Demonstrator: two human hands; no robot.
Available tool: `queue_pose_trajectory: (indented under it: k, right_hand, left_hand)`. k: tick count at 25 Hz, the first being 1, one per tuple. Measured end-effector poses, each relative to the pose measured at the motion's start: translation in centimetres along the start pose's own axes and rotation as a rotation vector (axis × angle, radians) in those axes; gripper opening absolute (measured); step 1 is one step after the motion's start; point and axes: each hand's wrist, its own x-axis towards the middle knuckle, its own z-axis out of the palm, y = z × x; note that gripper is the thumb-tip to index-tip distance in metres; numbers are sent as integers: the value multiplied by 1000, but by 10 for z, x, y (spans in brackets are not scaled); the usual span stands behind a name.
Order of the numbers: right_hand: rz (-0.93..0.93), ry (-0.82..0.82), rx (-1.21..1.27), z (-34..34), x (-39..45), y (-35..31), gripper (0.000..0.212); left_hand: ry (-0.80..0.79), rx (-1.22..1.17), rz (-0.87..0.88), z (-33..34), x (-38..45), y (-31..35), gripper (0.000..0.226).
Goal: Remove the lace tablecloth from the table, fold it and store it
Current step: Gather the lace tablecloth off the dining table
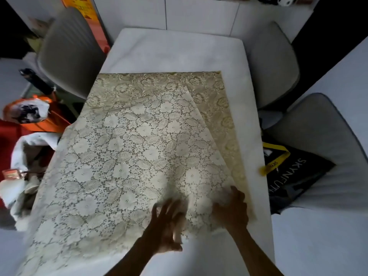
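1. Lace tablecloth (pixel 127 156), cream, floral openwork, lies on the white table (pixel 175 52) in the head view (only view I've got). One layer is folded over diagonally; the lower layer shows darker gold along the far and right edges. Left part overhangs the table's left edge.
2. Left hand (pixel 169 226) sits at the near edge of the cloth w/ fingers spread. It's motion-blurred, so I can't tell if it pinches the lace or just presses flat.
3. Right hand (pixel 232 210) is on the cloth's near-right corner area, fingers curled down into the fabric; looks like a grip on the top layer, but I can't tell for sure.
4. Step in hand, as I judge it: mid-fold, squaring up the top layer. To do it well I'd line up the near edges first, keep both corners pinched, then smooth outward from the crease so the skewed flap lands parallel w/ the layer below.
5. Lace looks thin, limp and snag-prone, so slide w/ flat palms, no dragging by fingertips.
6. Around the table: grey padded chairs (pixel 274 62), a black bag (pixel 298 172) w/ yellow strap on the right, orange and white clutter on the left.
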Motion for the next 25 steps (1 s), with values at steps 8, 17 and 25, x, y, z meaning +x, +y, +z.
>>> queue_pose_trajectory:
  k: [8, 17, 25]
  right_hand:
    - [156, 295, 7, 3, -54, 48, 60]
    - [456, -61, 1329, -16, -168, 195, 50]
    - [115, 417, 1009, -61, -296, 327, 12]
  left_hand:
    - [510, -383, 235, 23, -17, 28, 25]
    - [222, -702, 236, 110, -123, 194, 10]
    - [-116, -636, 210, 145, -188, 321, 27]
